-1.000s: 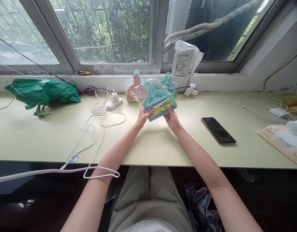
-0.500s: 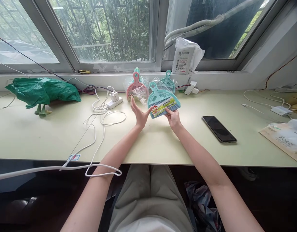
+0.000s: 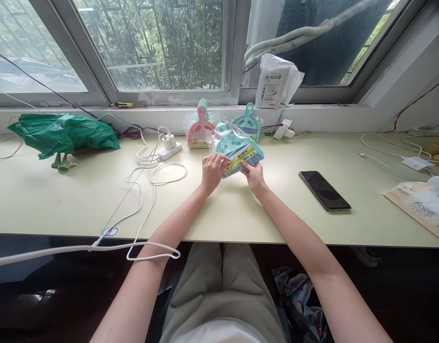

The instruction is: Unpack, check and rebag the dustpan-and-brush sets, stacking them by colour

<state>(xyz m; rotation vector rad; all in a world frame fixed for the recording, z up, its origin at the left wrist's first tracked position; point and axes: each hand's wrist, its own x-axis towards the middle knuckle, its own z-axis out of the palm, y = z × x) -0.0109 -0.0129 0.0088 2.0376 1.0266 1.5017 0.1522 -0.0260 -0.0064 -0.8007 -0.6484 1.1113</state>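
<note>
A turquoise dustpan [image 3: 237, 141] with a blue-bristled brush and a printed yellow-green label is held up in clear plastic over the table. My right hand [image 3: 254, 177] grips its lower edge, thumb on the label and fingers underneath. At the dustpan's left edge, my left hand [image 3: 213, 172] is closed, its fingertips bent onto the corner and the wrapping. Behind stand a pink dustpan [image 3: 201, 128] at the front of a stack and another turquoise dustpan [image 3: 248, 119], both in plastic, near the wall.
White cables [image 3: 151, 176] and a power strip [image 3: 169, 150] lie to the left, with a green plastic bag [image 3: 64, 136] beyond. On the right are a black phone [image 3: 324, 190] and a tissue pack [image 3: 419, 205]. A white box [image 3: 273, 88] stands on the sill.
My left hand has gone from spread fingers to closed at the dustpan's left edge. The dustpan has tilted and dropped slightly, its handle now less visible under the plastic.
</note>
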